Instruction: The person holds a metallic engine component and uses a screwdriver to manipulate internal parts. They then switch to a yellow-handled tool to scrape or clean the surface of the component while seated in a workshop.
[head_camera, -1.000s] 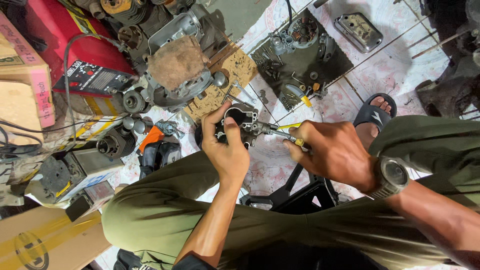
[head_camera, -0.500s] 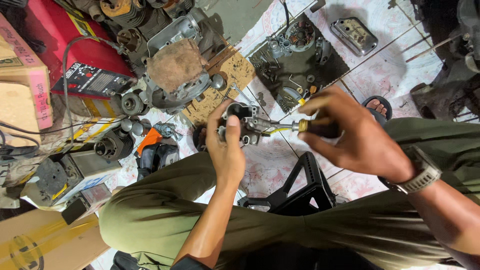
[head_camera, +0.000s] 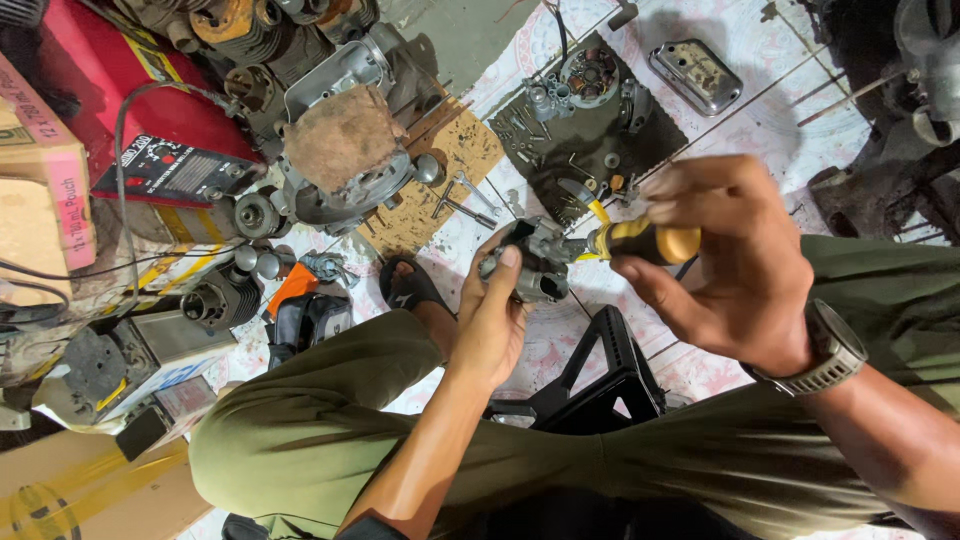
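The left hand (head_camera: 490, 320) grips a small grey carburetor (head_camera: 530, 262). The right hand (head_camera: 725, 265) holds a yellow-handled screwdriver (head_camera: 640, 241) pressed into it.

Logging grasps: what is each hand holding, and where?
Left hand grips the small grey metal engine part around its body; right hand holds the yellow-handled screwdriver by its handle.

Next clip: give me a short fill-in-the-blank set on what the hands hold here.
1. The left hand grips a small grey metal ____.
2. The right hand holds a screwdriver with a ____ handle.
3. The right wrist wears a ____.
Missing words: engine part; yellow; watch.
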